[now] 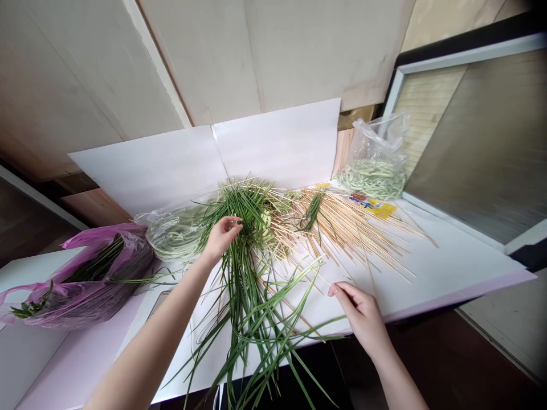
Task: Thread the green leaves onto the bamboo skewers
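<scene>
The left hand (222, 238) rests on a heap of long green leaves (248, 267) at the middle of the desk (448, 267). Its fingers are half curled, with their tips among the blades, but I cannot tell whether they grip any. The heap spreads toward the near side, and many blades hang over the near edge. The right hand (359, 313) is lower on the right, just beside the leaves, above the white desktop. Its thumb and forefinger come together in a pinch, and I cannot tell whether a thin stick lies between them.

A fan of thin wooden skewers (346, 230) lies to the right of the heap, touching it, with a few green blades across it. A yellow printed packet (371, 206) lies beyond the skewers. Against the far side stands a white board (273, 148). A clear plastic bag of pale green pods (371, 179) sits far right, and another clear bag (175, 230) lies under the heap's left side. Left of that, a purple plastic bag (85, 279) holds dark green leaves.
</scene>
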Demonstrator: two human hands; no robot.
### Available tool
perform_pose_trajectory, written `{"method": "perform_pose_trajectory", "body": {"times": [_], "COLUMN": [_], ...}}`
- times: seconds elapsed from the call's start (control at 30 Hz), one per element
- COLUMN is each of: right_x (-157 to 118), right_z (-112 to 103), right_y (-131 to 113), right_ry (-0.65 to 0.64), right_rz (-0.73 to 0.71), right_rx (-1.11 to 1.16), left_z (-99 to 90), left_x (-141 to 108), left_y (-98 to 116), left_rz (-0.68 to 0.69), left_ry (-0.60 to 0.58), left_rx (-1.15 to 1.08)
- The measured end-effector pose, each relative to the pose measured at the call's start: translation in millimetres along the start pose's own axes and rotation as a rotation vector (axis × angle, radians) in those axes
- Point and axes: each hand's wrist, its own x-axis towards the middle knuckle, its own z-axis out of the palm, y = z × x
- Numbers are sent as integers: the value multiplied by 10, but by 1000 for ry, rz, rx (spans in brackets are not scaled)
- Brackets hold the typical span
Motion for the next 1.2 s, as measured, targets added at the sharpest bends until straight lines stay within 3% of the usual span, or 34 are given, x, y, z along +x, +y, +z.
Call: {"method": "perform_pose_trajectory", "body": {"times": [0.07, 0.17, 0.33, 0.63, 0.83, 0.93, 1.07, 1.2], "right_x": [-2, -2, 0, 7, 7, 6, 5, -1], "right_z": [7, 9, 13, 20, 12, 6, -2, -5], "right_y": [-10, -17, 0, 18, 13, 16, 21, 1], "right_ry": [1, -12, -8, -63, -66, -81, -116, -131], "right_rz": [-4, -3, 4, -6, -1, 18, 20, 1], "right_rx": [11, 14, 20, 17, 21, 25, 37, 53], "left_z": [-129, -216, -252, -172, -190, -208, -55, 233], "left_x": [170, 283, 283, 283, 322, 280, 52, -212], "left_y": [-149, -324, -417, -319, -215, -57, 222, 367], "left_rz": [-22, -52, -35, 65, 34, 84, 149, -6], "left_ry": [205, 127, 81, 98, 177, 180, -89, -292], "left_rx": [318, 532, 523, 496, 365, 141, -337, -569]}}
